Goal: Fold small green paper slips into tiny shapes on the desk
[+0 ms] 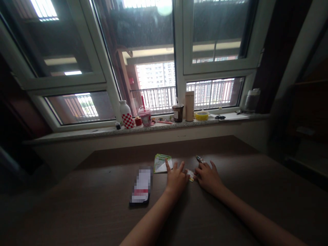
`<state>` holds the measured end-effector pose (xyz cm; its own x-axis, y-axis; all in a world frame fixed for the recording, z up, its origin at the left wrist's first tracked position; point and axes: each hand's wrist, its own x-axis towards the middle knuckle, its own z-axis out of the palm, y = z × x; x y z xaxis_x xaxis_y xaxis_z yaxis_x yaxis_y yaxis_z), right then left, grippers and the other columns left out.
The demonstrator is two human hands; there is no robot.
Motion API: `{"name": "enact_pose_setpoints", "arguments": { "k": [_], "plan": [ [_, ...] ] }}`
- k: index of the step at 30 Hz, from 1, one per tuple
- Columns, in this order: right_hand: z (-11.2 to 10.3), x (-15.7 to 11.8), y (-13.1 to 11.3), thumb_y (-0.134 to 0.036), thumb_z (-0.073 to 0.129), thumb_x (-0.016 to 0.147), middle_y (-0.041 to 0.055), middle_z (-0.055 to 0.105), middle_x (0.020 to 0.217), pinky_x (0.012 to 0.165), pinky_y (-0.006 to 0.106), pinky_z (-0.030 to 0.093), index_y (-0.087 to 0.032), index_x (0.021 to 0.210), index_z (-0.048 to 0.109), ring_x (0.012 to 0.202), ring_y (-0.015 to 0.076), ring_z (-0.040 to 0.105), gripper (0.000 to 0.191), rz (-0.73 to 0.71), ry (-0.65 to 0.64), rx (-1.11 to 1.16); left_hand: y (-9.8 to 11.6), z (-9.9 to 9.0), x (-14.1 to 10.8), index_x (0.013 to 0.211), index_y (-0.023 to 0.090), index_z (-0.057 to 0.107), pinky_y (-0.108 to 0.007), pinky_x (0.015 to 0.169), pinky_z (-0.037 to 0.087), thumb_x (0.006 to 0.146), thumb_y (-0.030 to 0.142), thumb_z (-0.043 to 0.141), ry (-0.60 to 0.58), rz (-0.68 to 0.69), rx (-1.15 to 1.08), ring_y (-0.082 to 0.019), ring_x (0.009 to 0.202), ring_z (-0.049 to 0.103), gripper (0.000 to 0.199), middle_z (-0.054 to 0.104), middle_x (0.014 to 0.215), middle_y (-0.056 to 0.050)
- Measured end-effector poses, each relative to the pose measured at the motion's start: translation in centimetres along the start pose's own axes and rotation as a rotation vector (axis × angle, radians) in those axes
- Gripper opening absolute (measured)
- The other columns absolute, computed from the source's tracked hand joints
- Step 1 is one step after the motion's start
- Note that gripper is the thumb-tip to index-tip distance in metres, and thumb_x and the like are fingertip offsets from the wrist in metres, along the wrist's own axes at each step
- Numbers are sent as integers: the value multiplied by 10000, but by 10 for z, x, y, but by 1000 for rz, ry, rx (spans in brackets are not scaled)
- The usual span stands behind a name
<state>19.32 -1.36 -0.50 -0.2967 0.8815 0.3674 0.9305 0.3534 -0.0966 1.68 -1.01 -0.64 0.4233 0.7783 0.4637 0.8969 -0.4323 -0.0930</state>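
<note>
My left hand (176, 177) rests low over the table, its fingers spread. Its index fingertip lies over a green-and-white paper packet (161, 164), and its thumb side touches a small white-and-yellow piece of paper (190, 175). From the other side my right hand (208, 177) has its fingers bent, with the thumb and fingertips closed at the edge of that small piece. A small multicoloured wrapper (200, 159) sticks out just beyond the right fingertips; its near end is hidden by them. Left of my left hand lies a phone (141, 184) with a blurred screen.
Behind the brown table (102, 191), a windowsill (107, 131) carries a checkered bottle (127, 118), a pink drink cup (145, 117), a dark drink cup (178, 113), a tan box-like container (189, 106), yellow tape (202, 116) and black-handled scissors (220, 117).
</note>
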Motion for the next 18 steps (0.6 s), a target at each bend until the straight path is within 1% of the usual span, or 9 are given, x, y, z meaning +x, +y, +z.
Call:
{"name": "enact_pose_setpoints", "arguments": {
  "k": [6, 11, 18],
  "plan": [
    [0, -1, -1, -280, 557, 879, 84, 664, 1074, 1099, 551, 182, -227, 876, 685, 1147, 263, 531, 139, 13, 9, 3, 0, 0, 0, 1063, 326, 710, -794, 1076, 55, 912, 440, 537, 0, -14, -13, -323, 1238, 489, 257, 590, 1355, -5],
    [-1, -2, 0, -291, 574, 871, 72, 670, 1034, 1100, 558, 179, -223, 848, 684, 1147, 274, 526, 131, 21, 22, 12, 1, -4, -1, 1067, 321, 705, -772, 1090, 63, 913, 435, 533, -11, -27, -21, -313, 1231, 492, 258, 587, 1356, -10],
    [8, -2, 6, -327, 574, 876, 75, 662, 1044, 1091, 562, 204, -233, 861, 670, 1122, 264, 533, 134, 35, 30, 37, 1, -6, -1, 1085, 333, 701, -764, 1095, 49, 909, 440, 531, -27, -43, -37, -308, 1222, 489, 267, 579, 1361, -15]
  ]
}}
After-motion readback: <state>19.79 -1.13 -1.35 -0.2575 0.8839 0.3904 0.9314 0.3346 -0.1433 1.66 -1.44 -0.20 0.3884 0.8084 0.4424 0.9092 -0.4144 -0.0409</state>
